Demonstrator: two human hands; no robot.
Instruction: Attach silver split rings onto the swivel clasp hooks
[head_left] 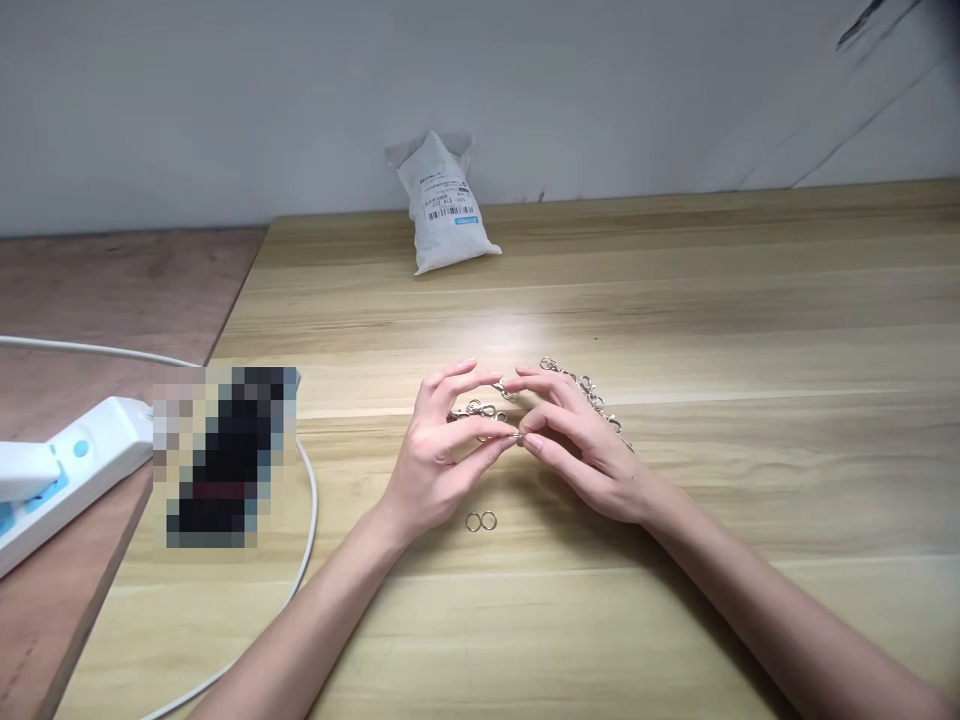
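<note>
My left hand (442,455) and my right hand (585,450) meet over the table, thumbs and index fingers pinched together. Between their fingertips is a small silvery metal ring (519,438), mostly covered by the fingers. Two loose metal rings (481,521) lie side by side just below the hands. Behind the left fingers is a small group of metal clasps and rings (480,410). More clasps with rings (589,388) form a slanting row behind my right hand, which partly hides them.
A white plastic parcel (450,210) with a printed label stands near the wall. To the left, a blurred-out dark object (232,455) lies beside a white cable (312,500). A white power strip (82,460) with a plug rests across the reddish-brown surface (112,300).
</note>
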